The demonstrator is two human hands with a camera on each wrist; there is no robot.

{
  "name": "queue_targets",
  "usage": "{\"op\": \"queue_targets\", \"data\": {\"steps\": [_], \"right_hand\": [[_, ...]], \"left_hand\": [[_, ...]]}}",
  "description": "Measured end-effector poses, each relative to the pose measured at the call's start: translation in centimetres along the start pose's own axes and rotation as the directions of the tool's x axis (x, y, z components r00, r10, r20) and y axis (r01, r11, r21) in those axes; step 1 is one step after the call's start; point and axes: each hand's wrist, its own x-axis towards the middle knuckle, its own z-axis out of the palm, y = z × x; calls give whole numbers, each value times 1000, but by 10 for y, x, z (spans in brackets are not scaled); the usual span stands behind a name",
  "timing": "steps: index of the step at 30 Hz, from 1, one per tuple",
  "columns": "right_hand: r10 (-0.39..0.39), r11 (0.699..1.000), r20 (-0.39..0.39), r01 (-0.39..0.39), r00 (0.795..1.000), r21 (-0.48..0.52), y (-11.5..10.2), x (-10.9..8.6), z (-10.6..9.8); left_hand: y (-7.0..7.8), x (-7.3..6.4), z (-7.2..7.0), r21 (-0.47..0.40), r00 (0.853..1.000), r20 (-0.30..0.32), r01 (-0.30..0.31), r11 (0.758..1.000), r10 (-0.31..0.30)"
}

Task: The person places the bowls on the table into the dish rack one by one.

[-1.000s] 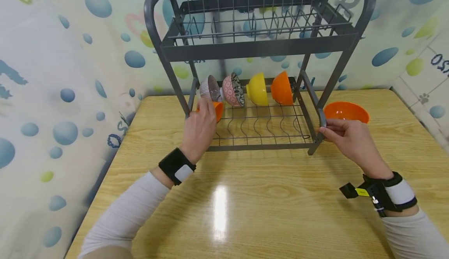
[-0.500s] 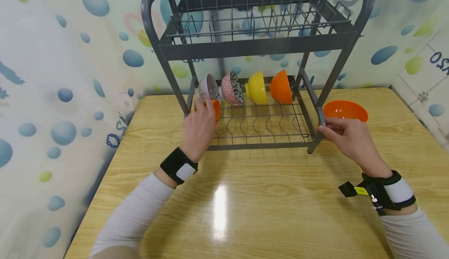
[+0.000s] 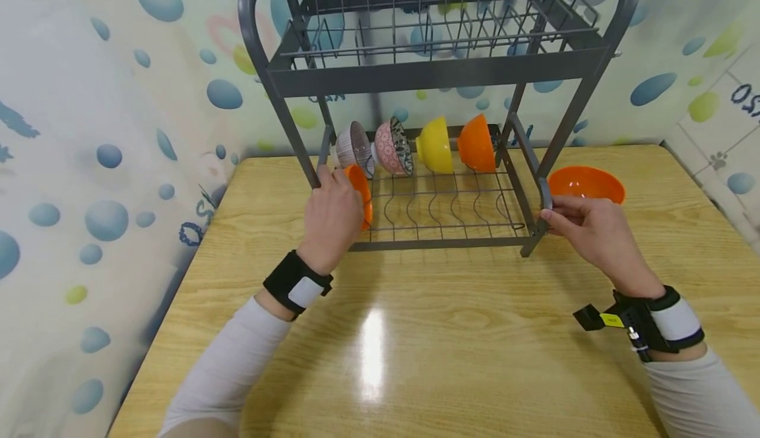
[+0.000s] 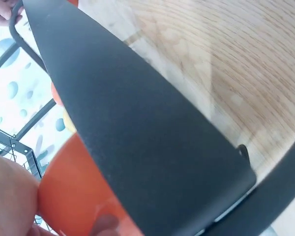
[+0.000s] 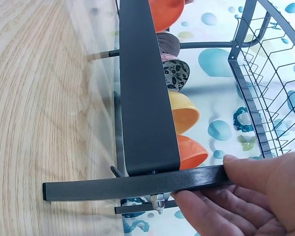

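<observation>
My left hand (image 3: 334, 217) holds an orange bowl (image 3: 363, 195) on its side at the front left of the dish rack's lower tier. In the left wrist view, fingers touch that bowl (image 4: 83, 187) behind the dark front bar. My right hand (image 3: 596, 237) pinches the right side frame of the dish rack (image 3: 436, 248) between thumb and fingers, as the right wrist view also shows. Along the tier's back row stand a striped bowl (image 3: 353, 148), a pink patterned bowl (image 3: 388, 148), a yellow bowl (image 3: 435, 146) and another orange bowl (image 3: 476, 144), all on their sides.
A wider orange bowl (image 3: 586, 183) sits on the wooden table (image 3: 451, 339), right of the rack and behind my right hand. The upper wire basket (image 3: 439, 82) overhangs the lower tier. A patterned wall (image 3: 107, 121) rises behind and to the left.
My left hand has shifted slightly left and down with the orange bowl, which now tilts more upright and shows more of its face. My right hand stays on the frame.
</observation>
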Motion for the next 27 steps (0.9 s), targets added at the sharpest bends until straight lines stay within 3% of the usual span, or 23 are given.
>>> {"op": "queue_targets", "data": {"steps": [9,17,27], "right_hand": [[6,1000,0,-6,1000,5,-2,0,0],[-4,1000,-10,4,1000,13,-1,0,0],[-8,1000,-5,8,1000,3,-1,-1,0]], "left_hand": [[-2,-1,-4,-38,999,22,43,998,-42],[0,-9,-8,-29,998,56,30,999,-29],[0,-15,-4,-33,1000,19,4,999,-4]]}}
